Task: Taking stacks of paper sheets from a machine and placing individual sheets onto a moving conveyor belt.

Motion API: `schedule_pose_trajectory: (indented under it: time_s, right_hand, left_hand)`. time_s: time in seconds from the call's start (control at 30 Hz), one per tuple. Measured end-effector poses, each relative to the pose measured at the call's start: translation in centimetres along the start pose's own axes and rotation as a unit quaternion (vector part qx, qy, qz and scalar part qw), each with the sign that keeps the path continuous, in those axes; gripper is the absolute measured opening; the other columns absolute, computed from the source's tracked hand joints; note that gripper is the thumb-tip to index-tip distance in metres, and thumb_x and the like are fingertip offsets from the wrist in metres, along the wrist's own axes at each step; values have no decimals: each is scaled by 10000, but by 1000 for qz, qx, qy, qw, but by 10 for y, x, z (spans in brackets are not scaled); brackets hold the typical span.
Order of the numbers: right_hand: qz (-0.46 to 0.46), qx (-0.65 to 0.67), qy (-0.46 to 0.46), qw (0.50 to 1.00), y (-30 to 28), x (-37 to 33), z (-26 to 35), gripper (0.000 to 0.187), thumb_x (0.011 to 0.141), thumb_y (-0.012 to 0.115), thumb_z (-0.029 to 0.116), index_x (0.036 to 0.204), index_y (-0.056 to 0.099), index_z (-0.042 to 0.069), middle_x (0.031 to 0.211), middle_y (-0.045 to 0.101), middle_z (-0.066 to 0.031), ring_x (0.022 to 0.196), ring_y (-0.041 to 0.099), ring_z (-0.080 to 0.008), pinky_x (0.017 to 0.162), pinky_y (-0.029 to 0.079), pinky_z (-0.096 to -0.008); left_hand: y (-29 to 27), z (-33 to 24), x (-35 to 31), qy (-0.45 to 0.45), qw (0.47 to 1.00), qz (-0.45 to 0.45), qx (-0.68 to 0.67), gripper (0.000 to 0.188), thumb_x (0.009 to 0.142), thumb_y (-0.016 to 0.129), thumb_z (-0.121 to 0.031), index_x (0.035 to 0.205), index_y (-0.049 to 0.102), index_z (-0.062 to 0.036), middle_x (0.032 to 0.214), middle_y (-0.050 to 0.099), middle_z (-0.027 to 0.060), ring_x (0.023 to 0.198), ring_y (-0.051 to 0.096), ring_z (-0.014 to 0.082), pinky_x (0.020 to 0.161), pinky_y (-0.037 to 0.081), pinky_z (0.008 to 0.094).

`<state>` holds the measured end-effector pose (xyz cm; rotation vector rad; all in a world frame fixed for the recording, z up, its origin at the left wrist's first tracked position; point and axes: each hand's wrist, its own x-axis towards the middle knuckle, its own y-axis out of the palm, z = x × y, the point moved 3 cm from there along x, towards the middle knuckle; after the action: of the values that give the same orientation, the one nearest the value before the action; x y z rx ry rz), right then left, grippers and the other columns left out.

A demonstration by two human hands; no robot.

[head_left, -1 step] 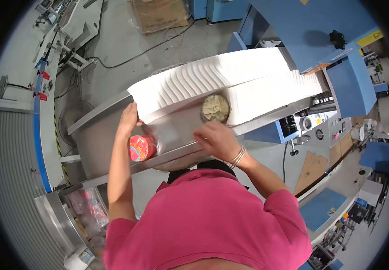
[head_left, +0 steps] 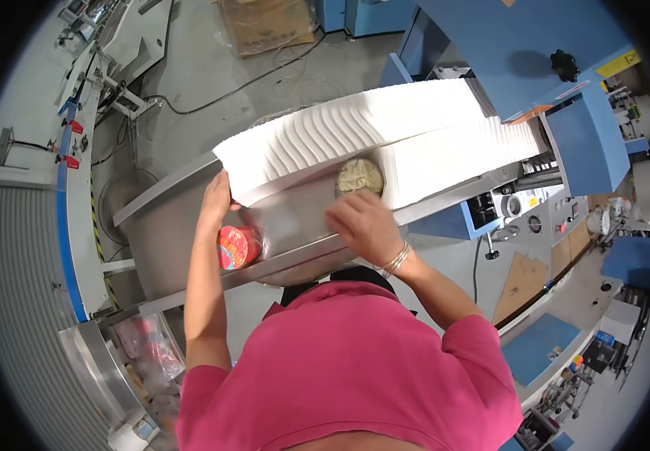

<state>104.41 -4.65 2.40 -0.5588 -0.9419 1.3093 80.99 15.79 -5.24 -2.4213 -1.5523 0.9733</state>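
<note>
A long row of thin white folded sheets (head_left: 317, 143), like tissue or napkins, stands on edge along the far side of a metal trough (head_left: 167, 225). My left hand (head_left: 218, 201) rests against the row's left end, fingers stretched along it. Below it in the trough sits a red round-ended pack (head_left: 237, 246) in clear wrap. My right hand (head_left: 368, 225) is over the near side of the trough, fingers loosely bent and apart, with nothing visible in them. Just beyond it lies a round, olive-yellow wrapped thing (head_left: 360, 176), against a second block of white sheets (head_left: 445, 161).
A blue machine (head_left: 520, 45) with a black knob stands at the trough's right end. At the back, a cardboard box (head_left: 268, 26) lies on the floor near a black cable (head_left: 227, 101). A bin with plastic-wrapped items (head_left: 152, 346) stands at the lower left.
My right hand has shifted slightly up and to the right, nearer the olive-yellow thing. My left hand stays at the end of the row.
</note>
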Motion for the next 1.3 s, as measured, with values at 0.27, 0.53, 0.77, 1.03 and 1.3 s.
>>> schedule_pose_trajectory:
  time_s: [0.27,0.53,0.77,1.03,1.3]
  right_hand:
    - [-32,-159,-35,986,15,20,-29,461,661,741,242,1055,556,89,1116,538,-85,1094,499,-266,942,405,-384]
    - [-23,35,-52,998,-17,16,-48,427,740,732,249,1114,590,100,1183,580,-120,1021,579,-314,875,483,-390]
    - [-239,-141,99,956,-97,63,-154,188,790,628,112,956,685,46,878,671,-149,821,617,-330,757,502,-405]
    - [-225,-71,359,903,-119,75,-251,218,787,648,251,906,718,83,856,691,-131,815,653,-314,769,507,-381]
    - [-222,-65,377,897,-120,74,-272,264,777,699,306,919,727,85,840,701,-126,788,670,-284,767,500,-341]
  left_hand:
    - [7,18,15,28,979,-147,-139,640,983,343,-503,1362,433,5,1329,512,150,1201,496,232,1002,384,359]
    - [27,-11,5,-18,966,-100,-238,862,927,450,-563,1472,123,20,1494,278,174,1376,279,266,1123,198,357]
    - [31,-32,-10,24,987,-45,-153,962,834,632,-524,1478,124,-22,1477,302,176,1374,282,288,1108,238,383]
    - [29,-35,-19,17,988,-36,-151,971,812,651,-536,1475,148,-38,1462,324,174,1362,298,302,1092,255,427]
    - [27,-32,-15,31,986,-18,-161,955,802,674,-524,1465,187,-38,1451,339,165,1353,310,291,1084,261,413]
